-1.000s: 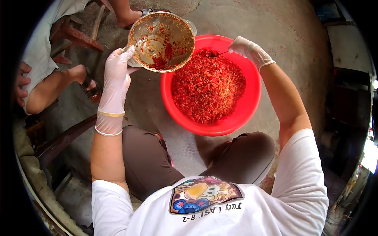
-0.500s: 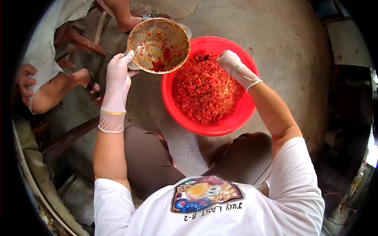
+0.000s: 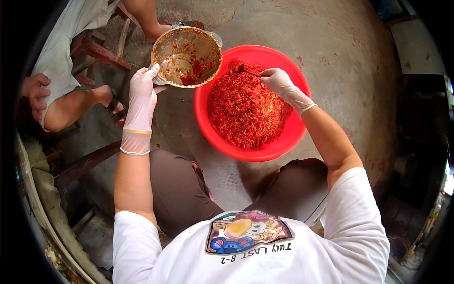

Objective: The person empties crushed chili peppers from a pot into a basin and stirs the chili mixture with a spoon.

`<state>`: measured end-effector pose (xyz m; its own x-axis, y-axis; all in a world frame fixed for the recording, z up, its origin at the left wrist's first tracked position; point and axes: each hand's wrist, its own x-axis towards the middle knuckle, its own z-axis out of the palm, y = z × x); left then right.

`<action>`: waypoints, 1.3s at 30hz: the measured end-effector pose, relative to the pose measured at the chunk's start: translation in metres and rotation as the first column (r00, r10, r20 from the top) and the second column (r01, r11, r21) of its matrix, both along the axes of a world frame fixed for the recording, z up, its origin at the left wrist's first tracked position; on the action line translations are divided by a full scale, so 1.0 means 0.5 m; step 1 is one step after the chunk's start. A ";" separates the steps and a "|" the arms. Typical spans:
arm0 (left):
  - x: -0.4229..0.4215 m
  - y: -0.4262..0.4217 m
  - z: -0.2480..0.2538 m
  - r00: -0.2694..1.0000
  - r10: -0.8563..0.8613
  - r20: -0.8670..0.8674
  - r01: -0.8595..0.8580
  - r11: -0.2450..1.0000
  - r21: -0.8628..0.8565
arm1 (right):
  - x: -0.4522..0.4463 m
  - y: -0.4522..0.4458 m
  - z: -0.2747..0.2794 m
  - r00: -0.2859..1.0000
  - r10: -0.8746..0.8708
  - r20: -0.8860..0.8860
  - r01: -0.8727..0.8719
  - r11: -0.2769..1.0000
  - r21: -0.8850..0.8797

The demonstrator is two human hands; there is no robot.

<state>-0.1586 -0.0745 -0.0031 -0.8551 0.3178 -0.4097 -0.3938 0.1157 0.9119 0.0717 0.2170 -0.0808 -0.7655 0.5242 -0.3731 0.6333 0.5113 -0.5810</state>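
My gloved left hand [image 3: 144, 87] is closed on the near-left side of a metal pot [image 3: 187, 57], tilted so its inside faces me. Red and yellowish bits cling to the pot's wall and bottom. In my gloved right hand [image 3: 278, 81] is the handle of a spoon [image 3: 249, 72]; its bowl touches the far edge of a heap of chopped red chili mix [image 3: 250, 109]. That heap fills much of a red plastic basin [image 3: 288, 142] on the floor. The pot's rim overhangs the basin's left edge.
Another person sits at the left, with a hand [image 3: 37, 94] on the knee and sandalled feet near the pot. A wooden stool [image 3: 101, 53] stands beside that person. Concrete floor [image 3: 340, 42] surrounds the basin, and dark furniture lines the right side.
My right hand has turned, bringing the spoon's handle into clear view, its bowl at the heap's far edge. The pot has shifted slightly left and down with my left hand.
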 end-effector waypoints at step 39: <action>0.077 0.000 0.084 0.989 -0.078 0.128 0.044 0.966 0.255 | 0.350 -0.095 0.292 0.898 0.216 -0.383 0.029 0.840 0.542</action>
<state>-0.1198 -0.0743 0.0388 -0.7729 0.4751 -0.4206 -0.5150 -0.0823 0.8532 0.2468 0.1695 0.0651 -0.8362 0.4604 0.2980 0.3287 0.8557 -0.3996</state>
